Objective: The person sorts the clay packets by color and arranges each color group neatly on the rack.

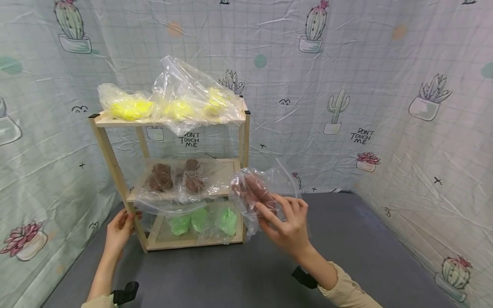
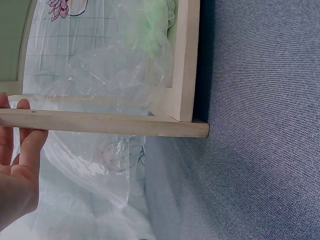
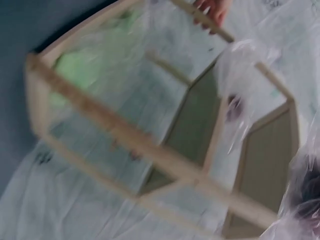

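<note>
My left hand [image 1: 120,229] grips the front left post of a wooden three-tier shelf [image 1: 194,245]; in the left wrist view its fingers wrap the post [image 2: 100,122]. Right of the shelf, my right hand [image 1: 286,222] pinches a clear plastic bag of brown elongated lumps [image 1: 257,188], held off the table beside the middle tier. The right wrist view is blurred and shows part of this bag [image 3: 306,192] at its right edge. On the middle tier lie clear bags with brown lumps [image 1: 161,177], one bag hanging over the front edge.
Clear bags with yellow contents [image 1: 132,109] fill the top tier. Bags with green contents [image 1: 226,221] lie on the bottom tier. The shelf stands on a dark grey table surface [image 1: 215,278], with cactus-printed sheeting [image 1: 285,72] behind and on both sides.
</note>
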Available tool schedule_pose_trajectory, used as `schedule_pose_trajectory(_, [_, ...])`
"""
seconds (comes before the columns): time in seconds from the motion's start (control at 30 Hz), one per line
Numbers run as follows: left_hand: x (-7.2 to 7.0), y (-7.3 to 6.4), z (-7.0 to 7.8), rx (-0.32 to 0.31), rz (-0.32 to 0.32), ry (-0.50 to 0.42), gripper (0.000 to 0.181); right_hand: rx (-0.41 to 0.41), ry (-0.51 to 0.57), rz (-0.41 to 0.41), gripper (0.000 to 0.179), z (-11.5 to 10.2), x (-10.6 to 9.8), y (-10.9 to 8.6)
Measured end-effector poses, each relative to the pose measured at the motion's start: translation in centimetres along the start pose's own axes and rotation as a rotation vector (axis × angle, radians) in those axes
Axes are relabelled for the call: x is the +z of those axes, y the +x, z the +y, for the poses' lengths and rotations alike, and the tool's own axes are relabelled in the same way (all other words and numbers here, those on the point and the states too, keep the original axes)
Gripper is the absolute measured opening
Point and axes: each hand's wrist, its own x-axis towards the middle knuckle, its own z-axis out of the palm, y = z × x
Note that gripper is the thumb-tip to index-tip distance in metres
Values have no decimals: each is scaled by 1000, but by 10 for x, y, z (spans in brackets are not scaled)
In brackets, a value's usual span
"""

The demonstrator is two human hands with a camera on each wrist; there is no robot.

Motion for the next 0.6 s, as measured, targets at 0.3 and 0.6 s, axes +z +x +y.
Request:
schedule_pose_trajectory(0.3, [19,-27,93,54,-93,-188,30,11,-41,-16,25,-39,40,28])
schedule_pose_trajectory(0.6, [34,-44,144,-17,-39,-109,22,156,-159,-94,31,-56,78,52])
